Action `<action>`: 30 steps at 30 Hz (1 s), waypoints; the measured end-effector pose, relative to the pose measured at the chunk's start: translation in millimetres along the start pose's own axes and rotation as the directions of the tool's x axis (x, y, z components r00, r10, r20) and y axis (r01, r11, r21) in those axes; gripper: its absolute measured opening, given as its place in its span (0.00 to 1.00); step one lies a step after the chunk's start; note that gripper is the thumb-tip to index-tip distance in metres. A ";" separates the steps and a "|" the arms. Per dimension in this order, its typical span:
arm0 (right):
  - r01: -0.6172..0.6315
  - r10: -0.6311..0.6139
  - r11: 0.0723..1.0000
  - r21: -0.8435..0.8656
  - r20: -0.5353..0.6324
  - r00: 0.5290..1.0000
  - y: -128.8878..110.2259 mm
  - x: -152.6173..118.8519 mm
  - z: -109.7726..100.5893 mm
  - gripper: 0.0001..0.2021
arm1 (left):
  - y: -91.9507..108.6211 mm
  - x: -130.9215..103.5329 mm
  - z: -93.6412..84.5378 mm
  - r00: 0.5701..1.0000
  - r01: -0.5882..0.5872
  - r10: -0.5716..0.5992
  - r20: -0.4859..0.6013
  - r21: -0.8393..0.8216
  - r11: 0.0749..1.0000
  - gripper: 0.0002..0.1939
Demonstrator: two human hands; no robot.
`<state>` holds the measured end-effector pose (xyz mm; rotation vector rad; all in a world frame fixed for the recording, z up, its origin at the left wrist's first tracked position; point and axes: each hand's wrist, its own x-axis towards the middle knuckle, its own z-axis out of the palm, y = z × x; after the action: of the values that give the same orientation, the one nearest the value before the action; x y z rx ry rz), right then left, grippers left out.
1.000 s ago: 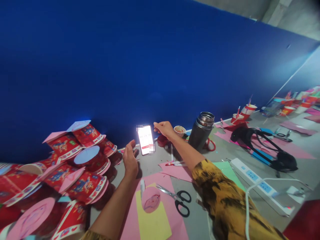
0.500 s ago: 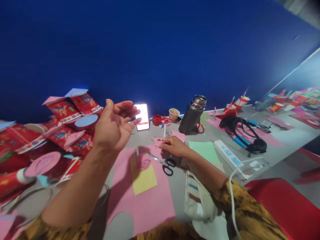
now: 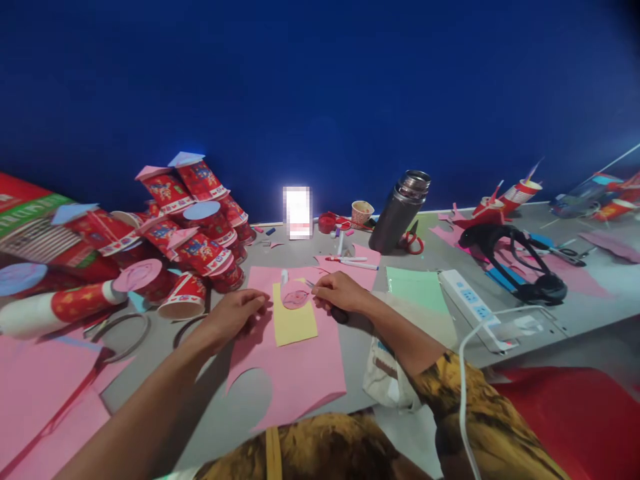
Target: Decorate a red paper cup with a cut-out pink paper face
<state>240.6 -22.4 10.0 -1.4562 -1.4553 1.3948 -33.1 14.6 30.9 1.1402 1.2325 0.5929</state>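
My right hand (image 3: 343, 293) is closed over the scissors (image 3: 340, 315), whose black handle shows below the fingers and whose tips point left. My left hand (image 3: 243, 313) rests at the left edge of the large pink sheet (image 3: 310, 373), its fingers curled together; anything in them is too small to make out. Between the hands lies a yellow paper (image 3: 295, 327), with a round pink piece (image 3: 295, 295) bearing a drawing on its upper part. A small white object (image 3: 285, 276) is just above that piece.
Decorated red cups (image 3: 200, 250) are piled at the left. A lit phone (image 3: 298, 213) stands near the blue wall. Markers (image 3: 355, 261), a dark bottle (image 3: 400, 212), a power strip (image 3: 470, 307), a black strap device (image 3: 515, 260) and a cloth pouch (image 3: 390, 373) are to the right.
My left hand has come down from its raised, open pose to the pink sheet, fingers now curled. My right hand has closed over the scissors. The camera view has shifted.
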 end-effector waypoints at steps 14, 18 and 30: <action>-0.080 0.080 0.996 0.026 -0.015 0.997 -1.2 -5.6 -4.3 0.12 | -9.7 7.3 39.3 0.989 0.083 -0.077 0.127 -0.047 0.995 0.16; -0.073 0.074 0.996 0.046 -0.012 0.997 1.6 -3.0 -7.9 0.12 | -6.9 8.9 48.3 0.992 0.086 -0.077 0.098 -0.095 0.992 0.16; -0.074 0.012 0.901 0.428 0.146 0.989 4.6 -6.0 14.9 0.17 | -4.2 -35.4 34.6 0.984 -0.057 -0.018 -0.176 -0.410 0.910 0.27</action>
<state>228.9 -32.5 3.6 -1.1283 -1.0996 1.7454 -11.9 -29.5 39.3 0.7527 1.1721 0.9383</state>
